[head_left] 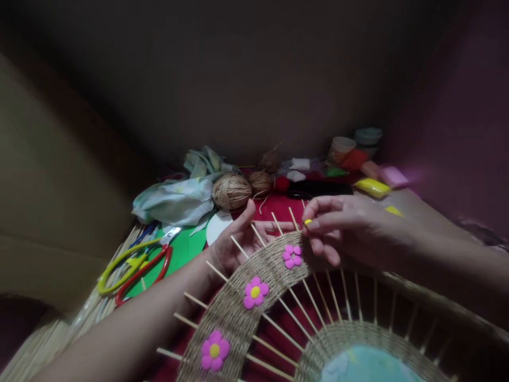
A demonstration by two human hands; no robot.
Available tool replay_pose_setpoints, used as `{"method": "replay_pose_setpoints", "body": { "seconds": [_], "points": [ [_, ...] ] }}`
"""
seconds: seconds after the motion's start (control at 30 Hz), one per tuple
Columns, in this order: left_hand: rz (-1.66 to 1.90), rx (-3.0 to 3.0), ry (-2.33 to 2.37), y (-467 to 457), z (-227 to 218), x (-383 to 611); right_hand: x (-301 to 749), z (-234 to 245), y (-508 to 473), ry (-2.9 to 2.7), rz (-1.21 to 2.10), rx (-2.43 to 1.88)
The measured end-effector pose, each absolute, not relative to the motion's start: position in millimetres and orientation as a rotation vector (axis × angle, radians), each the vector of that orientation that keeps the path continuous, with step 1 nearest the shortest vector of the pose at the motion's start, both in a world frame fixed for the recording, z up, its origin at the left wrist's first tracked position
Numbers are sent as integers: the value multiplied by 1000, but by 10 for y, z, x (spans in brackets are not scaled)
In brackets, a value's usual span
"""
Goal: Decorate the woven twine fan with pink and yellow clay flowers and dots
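Observation:
A round woven twine frame [234, 307] with wooden sticks radiating from it fills the lower view. Three pink clay flowers sit on its outer band; two have yellow centres [255, 292], and the top one [292, 256] is plain pink. My left hand [238, 241] rests behind the band's upper edge with thumb raised, steadying it. My right hand [342, 228] is closed in a pinch on a small yellow clay bit [307, 222], held just above the plain pink flower.
Two balls of jute twine [231, 191] lie behind the frame beside crumpled cloth [175, 201]. Yellow and red scissors [135, 262] lie at the left on green paper. Clay blocks, yellow [371, 187] and pink [393, 175], and small cups [341, 147] stand at the back right.

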State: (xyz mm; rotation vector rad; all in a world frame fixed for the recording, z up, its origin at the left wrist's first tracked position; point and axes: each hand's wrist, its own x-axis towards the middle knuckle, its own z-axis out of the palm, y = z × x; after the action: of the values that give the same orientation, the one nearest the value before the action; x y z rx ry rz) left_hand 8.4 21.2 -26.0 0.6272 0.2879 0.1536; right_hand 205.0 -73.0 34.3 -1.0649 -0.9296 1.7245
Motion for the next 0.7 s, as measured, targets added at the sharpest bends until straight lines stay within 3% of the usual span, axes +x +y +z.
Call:
{"method": "replay_pose_setpoints", "body": {
  "seconds": [0.7],
  "points": [
    [139,606,274,242,-281,87,2055,294,-889,-724,1819,-1044]
  ]
}}
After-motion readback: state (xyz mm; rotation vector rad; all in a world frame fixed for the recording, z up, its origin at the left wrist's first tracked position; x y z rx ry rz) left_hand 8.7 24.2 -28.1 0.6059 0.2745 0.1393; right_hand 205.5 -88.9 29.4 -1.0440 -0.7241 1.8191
